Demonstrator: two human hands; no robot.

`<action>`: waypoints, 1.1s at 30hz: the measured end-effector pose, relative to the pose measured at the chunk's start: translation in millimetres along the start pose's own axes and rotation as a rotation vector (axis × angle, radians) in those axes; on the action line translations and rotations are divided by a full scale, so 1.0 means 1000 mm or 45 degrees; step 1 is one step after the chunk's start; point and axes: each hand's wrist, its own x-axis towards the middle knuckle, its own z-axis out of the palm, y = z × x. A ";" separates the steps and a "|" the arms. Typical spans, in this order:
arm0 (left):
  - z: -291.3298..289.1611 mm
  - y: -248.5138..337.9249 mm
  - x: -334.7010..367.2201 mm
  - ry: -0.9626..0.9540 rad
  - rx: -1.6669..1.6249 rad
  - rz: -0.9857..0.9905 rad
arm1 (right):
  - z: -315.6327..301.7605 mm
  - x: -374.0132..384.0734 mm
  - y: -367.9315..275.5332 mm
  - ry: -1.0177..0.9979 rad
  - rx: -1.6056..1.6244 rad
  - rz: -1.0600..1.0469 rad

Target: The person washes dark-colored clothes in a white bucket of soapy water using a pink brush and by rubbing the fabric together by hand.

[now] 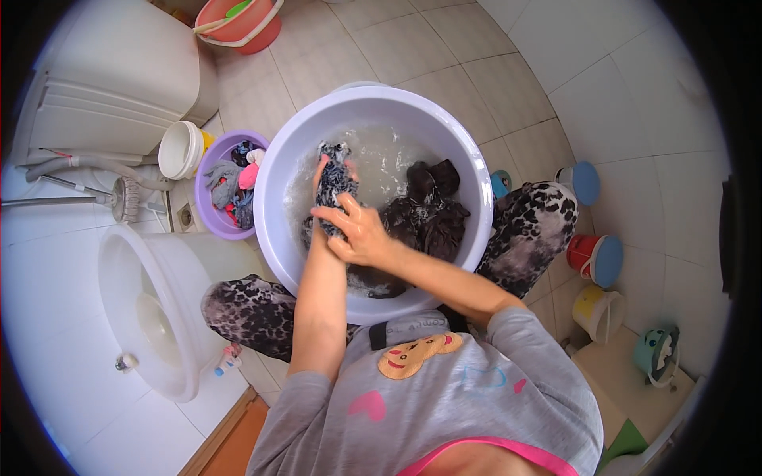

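A large pale-lavender basin (274, 119) stands between my knees with cloudy water in it. Over the water, my left hand (351, 169) is wrapped around a wet, speckled black-and-white cloth (333, 178), which covers its palm; fingers show along both sides. My right hand (361, 236) crosses above my left wrist, and the lower end of the cloth lies between its thumb and forefinger. What kind of garment the cloth is, I cannot tell. Dark brown wet clothes (429, 210) lie bunched in the water on the basin's right side.
A purple basin (208, 216) of mixed laundry and a white bucket (181, 151) stand left of the big basin. Nearer is a translucent tub (190, 333). A red basin (246, 36) sits at the far left. Several small buckets, one red (583, 252), line the right wall.
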 end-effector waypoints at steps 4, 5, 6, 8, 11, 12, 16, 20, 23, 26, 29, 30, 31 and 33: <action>0.006 -0.032 0.028 0.446 0.839 0.473 | -0.009 0.024 0.069 0.049 -0.278 0.265; 0.039 -0.047 0.028 0.635 0.276 0.510 | -0.008 0.025 0.079 0.187 -0.274 0.315; 0.018 -0.041 0.036 0.485 0.152 0.426 | -0.004 0.025 0.085 0.325 -0.271 0.364; -0.036 -0.018 0.026 0.041 0.010 0.353 | 0.014 0.022 0.047 0.282 -0.049 0.200; -0.036 -0.029 0.027 0.088 0.059 0.401 | 0.002 0.012 0.064 0.050 -0.090 0.313; -0.017 -0.035 0.033 0.564 0.251 0.579 | -0.003 0.015 0.085 0.086 -0.124 0.388; 0.044 -0.027 0.019 0.841 0.012 0.412 | -0.018 0.014 0.136 0.137 -0.436 0.761; -0.014 -0.011 0.003 0.787 0.321 0.900 | -0.014 -0.005 0.118 -0.508 -0.498 0.836; -0.045 0.001 -0.006 0.961 0.120 0.698 | -0.039 0.004 0.141 -0.979 -0.470 0.515; -0.080 0.000 -0.006 1.004 0.167 0.865 | -0.015 0.010 0.139 -0.413 -0.457 1.211; 0.002 -0.034 0.013 1.103 0.339 0.830 | 0.022 0.003 0.113 0.340 -0.228 0.725; 0.010 -0.032 0.011 1.098 0.329 0.793 | 0.025 0.008 0.083 0.306 0.074 0.631; -0.003 -0.022 0.001 0.865 0.514 0.782 | 0.025 0.012 0.044 0.270 0.204 0.534; -0.009 -0.007 -0.004 0.495 0.109 0.393 | 0.008 0.003 -0.009 0.079 0.269 0.354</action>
